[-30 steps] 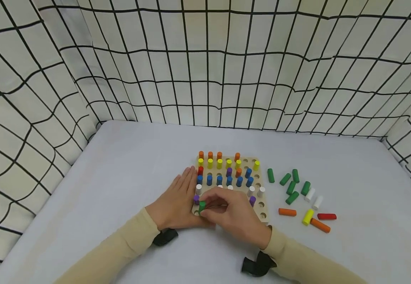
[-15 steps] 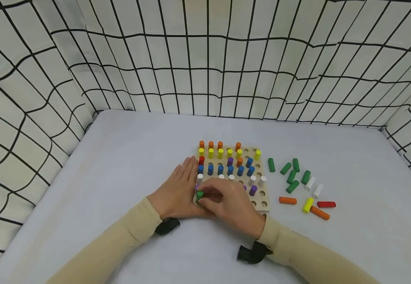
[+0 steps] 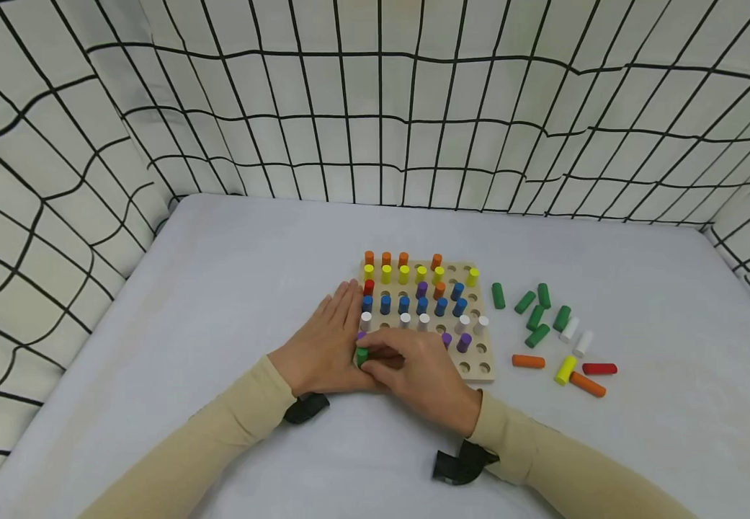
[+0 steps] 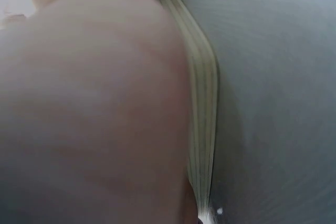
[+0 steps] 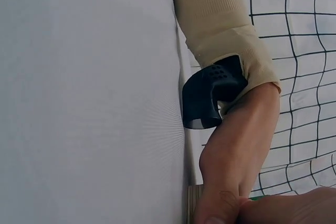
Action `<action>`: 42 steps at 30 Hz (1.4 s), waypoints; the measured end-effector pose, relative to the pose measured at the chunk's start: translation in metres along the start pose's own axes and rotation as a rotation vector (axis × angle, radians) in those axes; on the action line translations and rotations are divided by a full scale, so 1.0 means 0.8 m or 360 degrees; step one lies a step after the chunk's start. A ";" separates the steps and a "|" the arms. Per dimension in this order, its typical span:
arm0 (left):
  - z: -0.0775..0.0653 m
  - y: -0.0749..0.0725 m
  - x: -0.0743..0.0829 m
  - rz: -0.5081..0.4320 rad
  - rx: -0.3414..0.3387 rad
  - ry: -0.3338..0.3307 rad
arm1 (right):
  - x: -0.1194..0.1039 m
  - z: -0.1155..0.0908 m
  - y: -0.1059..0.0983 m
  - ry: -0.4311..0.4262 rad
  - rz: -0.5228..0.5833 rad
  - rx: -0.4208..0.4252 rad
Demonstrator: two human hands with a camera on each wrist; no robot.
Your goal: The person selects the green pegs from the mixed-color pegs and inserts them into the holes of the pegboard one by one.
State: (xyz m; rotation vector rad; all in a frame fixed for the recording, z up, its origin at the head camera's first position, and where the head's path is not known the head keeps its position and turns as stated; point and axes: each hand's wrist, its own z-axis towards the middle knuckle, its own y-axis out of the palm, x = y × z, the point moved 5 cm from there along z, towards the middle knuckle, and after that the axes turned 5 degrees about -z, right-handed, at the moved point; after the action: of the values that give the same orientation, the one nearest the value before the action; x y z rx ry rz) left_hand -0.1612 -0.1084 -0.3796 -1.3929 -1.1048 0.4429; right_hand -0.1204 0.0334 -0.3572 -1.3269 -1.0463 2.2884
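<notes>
A square wooden pegboard lies mid-table, with rows of orange, yellow, blue, white and purple pegs standing in it. My right hand pinches a green peg between thumb and fingers, upright at the board's front left corner. The peg's lower end is partly hidden by the thumb. Along the board's left side rests my left hand, fingers straight and thumb stretched along the front edge. In the left wrist view, the board's layered side runs beside that hand. A sliver of green peg shows in the right wrist view.
Right of the board lie several loose green pegs, two white pegs, a yellow peg, a red peg and two orange pegs. Black netting over white walls stands behind and beside the white table.
The green peg, tilted a second ago, has moved slightly left and down to the front left corner of the board and stands upright. The left hand stays put; the head view has tilted.
</notes>
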 end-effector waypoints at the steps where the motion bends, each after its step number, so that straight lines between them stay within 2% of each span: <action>1: 0.000 -0.001 0.000 -0.0012 -0.0003 -0.0004 | 0.000 0.000 0.000 -0.0002 -0.0019 -0.0001; 6: -0.001 -0.003 0.002 -0.0015 -0.0034 -0.0023 | 0.002 0.001 0.000 -0.0004 -0.0033 -0.0031; 12: -0.001 -0.005 0.001 0.0010 -0.0012 0.0003 | 0.004 0.002 0.000 0.0039 0.0165 -0.0066; 16: -0.001 -0.004 0.002 0.0006 0.0001 0.0023 | 0.003 0.002 -0.003 0.0053 0.0210 -0.0075; 24: -0.001 -0.005 0.004 0.0017 0.0001 0.0048 | -0.001 0.000 -0.011 0.0066 0.0213 -0.0091; 31: 0.000 -0.001 0.003 -0.0031 -0.0023 0.0014 | -0.007 -0.001 -0.023 0.0050 0.0161 -0.0098; 37: 0.002 0.001 0.002 -0.0082 -0.0029 -0.0046 | -0.008 -0.001 -0.043 0.0048 0.0200 -0.0078; 42: 0.003 0.000 0.002 -0.0079 -0.0015 -0.0057 | -0.004 -0.001 -0.064 0.0066 0.0121 -0.0021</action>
State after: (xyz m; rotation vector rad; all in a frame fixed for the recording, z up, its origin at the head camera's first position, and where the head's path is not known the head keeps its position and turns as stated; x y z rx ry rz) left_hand -0.1625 -0.1061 -0.3796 -1.3675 -1.1697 0.4289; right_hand -0.1229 0.0671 -0.3191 -1.4366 -1.0160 2.3009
